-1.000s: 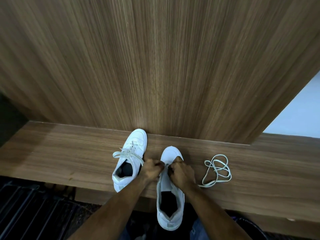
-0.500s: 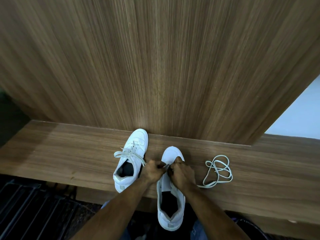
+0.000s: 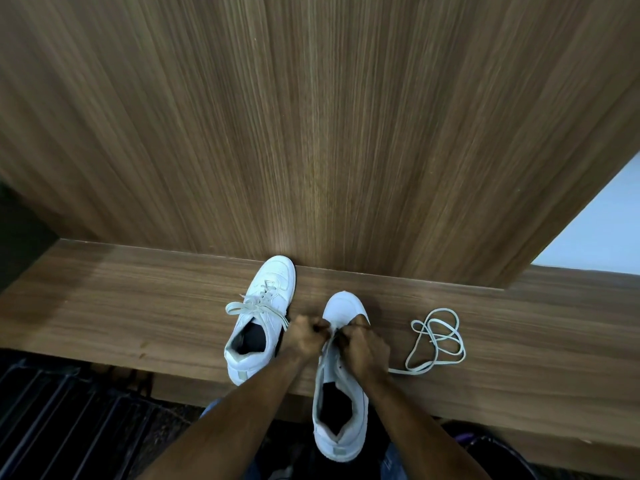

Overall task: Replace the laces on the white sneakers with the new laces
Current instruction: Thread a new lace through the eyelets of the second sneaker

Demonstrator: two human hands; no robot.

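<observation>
Two white sneakers stand on a wooden ledge (image 3: 138, 306), toes toward the wall. The left sneaker (image 3: 263, 317) has a pale lace tied across it. The right sneaker (image 3: 341, 393) hangs its heel over the ledge's front edge. My left hand (image 3: 304, 337) and my right hand (image 3: 363, 344) are curled together over its eyelet area, pinching something small there. What they pinch is hidden by the fingers. A loose pale lace (image 3: 438, 337) lies coiled on the ledge to the right, with one end running under my right hand.
A tall wood-grain panel (image 3: 311, 133) rises directly behind the ledge. A pale wall (image 3: 602, 220) shows at the far right. Below the ledge at the lower left lies a dark ribbed grille (image 3: 62, 420).
Both hands stay bunched over the right sneaker's eyelets, with only slight finger shifts. The shoes and the loose lace have not moved.
</observation>
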